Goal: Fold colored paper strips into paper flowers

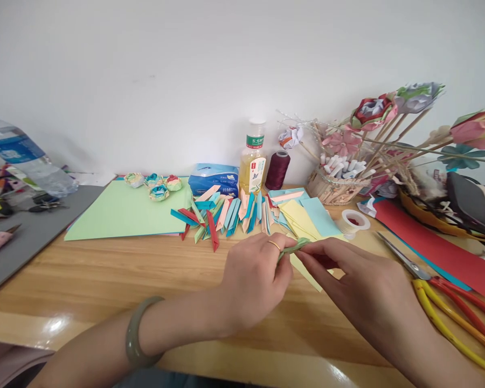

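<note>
Over the front middle of the wooden table, my left hand (258,275) is closed round a small piece of folded green paper (296,246), much of it hidden by the fingers. My right hand (350,269) pinches the paper's right end between thumb and fingers. Just behind the hands lies a heap of folded paper strips (226,213) in blue, red, green and peach. Yellow paper pieces (301,220) and a light blue sheet (321,215) sit beyond my right hand. One pale yellow slip (307,272) rests on the table below the fingers.
Large scissors (424,275) lie at the right beside red paper (440,248). A white spool (352,222), basket (335,186) of paper flowers, thread cone (278,170), drink bottle (254,161) and tissue pack (214,178) stand behind. Several paper rosettes (159,192) sit on green sheets (125,213).
</note>
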`<act>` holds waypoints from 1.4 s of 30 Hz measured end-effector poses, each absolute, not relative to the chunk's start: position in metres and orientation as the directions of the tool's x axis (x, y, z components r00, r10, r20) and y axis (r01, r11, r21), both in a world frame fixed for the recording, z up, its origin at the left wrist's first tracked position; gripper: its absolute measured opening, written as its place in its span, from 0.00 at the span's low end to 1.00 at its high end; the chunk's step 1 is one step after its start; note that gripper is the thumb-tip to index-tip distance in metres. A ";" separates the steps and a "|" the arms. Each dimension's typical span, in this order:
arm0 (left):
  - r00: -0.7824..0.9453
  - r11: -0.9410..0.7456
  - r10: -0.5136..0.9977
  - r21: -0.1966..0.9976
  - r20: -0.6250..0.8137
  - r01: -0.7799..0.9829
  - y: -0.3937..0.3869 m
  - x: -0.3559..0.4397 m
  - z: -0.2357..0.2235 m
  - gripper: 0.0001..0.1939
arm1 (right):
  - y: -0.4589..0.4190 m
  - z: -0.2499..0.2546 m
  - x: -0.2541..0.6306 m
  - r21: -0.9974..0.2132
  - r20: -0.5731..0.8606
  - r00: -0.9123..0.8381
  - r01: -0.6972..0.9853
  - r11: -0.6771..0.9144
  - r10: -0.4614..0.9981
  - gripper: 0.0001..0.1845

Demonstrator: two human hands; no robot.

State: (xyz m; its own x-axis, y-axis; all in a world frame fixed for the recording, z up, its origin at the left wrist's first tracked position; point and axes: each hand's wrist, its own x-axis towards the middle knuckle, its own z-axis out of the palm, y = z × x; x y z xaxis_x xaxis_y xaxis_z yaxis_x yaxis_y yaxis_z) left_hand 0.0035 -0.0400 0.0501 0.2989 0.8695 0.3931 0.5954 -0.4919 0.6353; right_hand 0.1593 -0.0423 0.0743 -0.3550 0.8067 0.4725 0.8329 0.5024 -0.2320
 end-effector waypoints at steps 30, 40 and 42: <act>0.338 -0.039 0.939 0.995 0.067 -0.088 -0.036 0.003 0.062 0.01 | -0.046 0.081 0.166 -0.559 0.382 -0.281 0.688 0.463 0.880 0.06; 0.327 0.009 0.945 0.999 0.007 -0.049 -0.028 0.001 0.059 0.10 | -0.040 0.082 0.167 -0.636 0.311 -0.330 0.624 0.453 0.891 0.07; 0.338 0.093 0.939 0.992 -0.059 -0.086 -0.025 0.000 0.060 0.11 | -0.037 0.081 0.167 -0.629 0.316 -0.333 0.627 0.459 0.888 0.08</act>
State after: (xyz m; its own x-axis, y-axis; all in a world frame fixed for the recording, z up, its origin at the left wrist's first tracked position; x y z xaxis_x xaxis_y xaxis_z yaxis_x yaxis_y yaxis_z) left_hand 0.0003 -0.0252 0.0601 0.3379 0.9393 -0.0590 -0.0862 0.0933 0.9919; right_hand 0.1672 -0.0365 0.0813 -0.3334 0.8883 0.3159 0.6269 0.4592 -0.6294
